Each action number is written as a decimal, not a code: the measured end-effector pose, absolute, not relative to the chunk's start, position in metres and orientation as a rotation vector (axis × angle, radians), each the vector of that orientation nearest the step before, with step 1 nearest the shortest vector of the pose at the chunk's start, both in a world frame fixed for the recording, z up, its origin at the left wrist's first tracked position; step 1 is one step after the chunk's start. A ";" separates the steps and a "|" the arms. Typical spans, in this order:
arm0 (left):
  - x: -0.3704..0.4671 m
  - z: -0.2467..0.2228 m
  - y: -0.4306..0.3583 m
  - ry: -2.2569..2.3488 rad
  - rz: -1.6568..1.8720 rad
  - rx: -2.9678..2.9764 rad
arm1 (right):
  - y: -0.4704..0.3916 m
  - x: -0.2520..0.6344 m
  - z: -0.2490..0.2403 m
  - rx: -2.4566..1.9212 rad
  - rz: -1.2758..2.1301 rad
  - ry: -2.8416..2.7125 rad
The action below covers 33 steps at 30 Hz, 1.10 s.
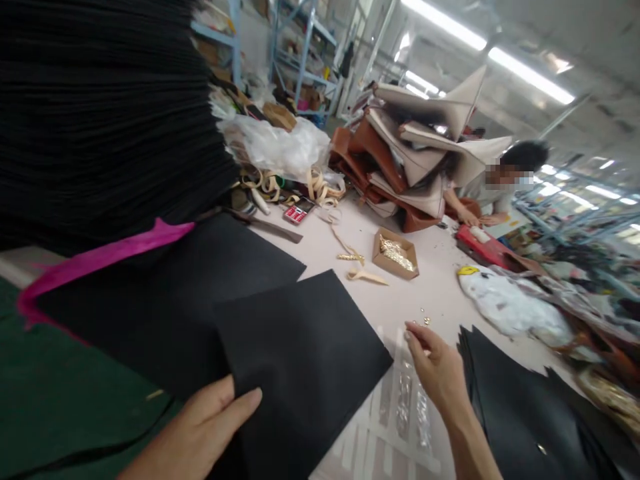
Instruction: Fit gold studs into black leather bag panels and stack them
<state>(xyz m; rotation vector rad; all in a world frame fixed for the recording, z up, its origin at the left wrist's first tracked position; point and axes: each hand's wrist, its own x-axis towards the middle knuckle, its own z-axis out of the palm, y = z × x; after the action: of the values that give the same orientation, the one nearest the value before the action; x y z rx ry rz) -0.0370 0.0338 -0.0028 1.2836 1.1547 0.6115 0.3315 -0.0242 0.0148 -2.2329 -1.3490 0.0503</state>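
A black square sheet [310, 360] is gripped at its left edge by my left hand [215, 420], thumb on top and fingers underneath. Beneath and behind it lies another large black sheet [175, 293]. My right hand [437, 367] is over the table, thumb and index finger pinched together; whatever is between them is too small to make out. Small gold pieces [427, 321] lie just beyond its fingertips. Under and beside my right hand is a clear template with strips [403, 407]. A small cardboard box [414, 257] of gold pieces sits farther back on the pale table [360, 227].
A tall black stack [105, 120] with a magenta strip [115, 250] stands left. Black sheets [520, 407] lie right. Brown and cream bag pieces [400, 153] are piled behind; a person [500, 183] works beyond them. A white plastic bag [510, 303] lies back right.
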 end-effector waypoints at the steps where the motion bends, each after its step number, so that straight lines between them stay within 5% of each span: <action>1: -0.038 0.002 0.032 1.180 0.597 1.313 | -0.026 0.316 0.016 -2.172 0.089 -1.384; 13: -0.048 0.056 0.028 0.602 0.852 0.717 | -0.042 0.154 0.055 -1.430 0.351 -1.746; 23: -0.042 0.067 0.037 0.398 0.948 0.092 | -0.058 0.110 0.019 -1.438 0.529 -1.607; 33: -0.049 0.037 0.019 0.764 0.636 0.660 | -0.052 0.111 0.041 -1.356 0.547 -1.574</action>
<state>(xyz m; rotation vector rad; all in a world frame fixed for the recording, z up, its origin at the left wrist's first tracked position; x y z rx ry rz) -0.0487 0.0189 0.0373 0.6598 0.7640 0.6361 0.1114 -0.0518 0.0414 -1.3563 -1.5738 0.5475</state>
